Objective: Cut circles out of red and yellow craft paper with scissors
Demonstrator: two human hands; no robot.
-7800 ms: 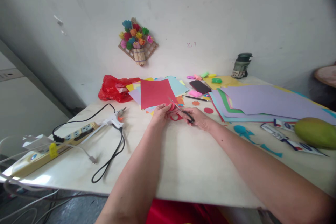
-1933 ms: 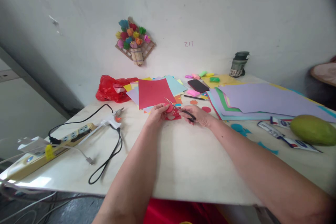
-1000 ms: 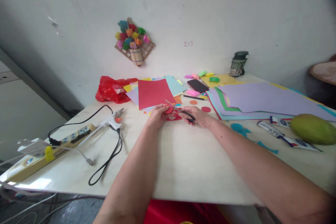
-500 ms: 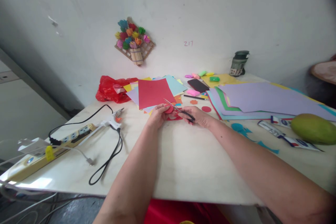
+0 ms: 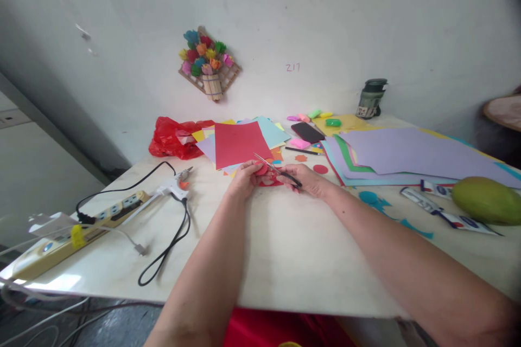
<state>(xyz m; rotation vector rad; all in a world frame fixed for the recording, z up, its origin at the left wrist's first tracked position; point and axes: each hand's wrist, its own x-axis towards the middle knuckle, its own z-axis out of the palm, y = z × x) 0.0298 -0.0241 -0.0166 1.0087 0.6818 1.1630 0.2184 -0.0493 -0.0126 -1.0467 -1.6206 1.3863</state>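
Note:
Between the thumb and fingers of my left hand (image 5: 244, 179) is a small red paper piece (image 5: 261, 168). My right hand (image 5: 307, 179) is closed round the black handles of a pair of scissors (image 5: 290, 178). The scissors' blades point up and left, right beside the red paper. Red paper scraps (image 5: 272, 180) lie on the table under and between my hands. A red paper circle (image 5: 321, 169) and an orange paper shape (image 5: 301, 158) rest just beyond my right hand. A red sheet (image 5: 242, 143) tops the coloured papers behind my left hand.
Left are a glue gun (image 5: 178, 190) and a power strip (image 5: 101, 222) with cables. A red plastic bag (image 5: 171, 138) sits behind. On the right are large coloured sheets (image 5: 407, 152), blue scraps (image 5: 372, 200), glue tubes (image 5: 421, 200), a green mango-like fruit (image 5: 486, 200) and a phone (image 5: 307, 132).
Hardly anything differs. Both hands hold nearly the same place, with the scissors still beside the red paper piece; the whole view has shifted very slightly.

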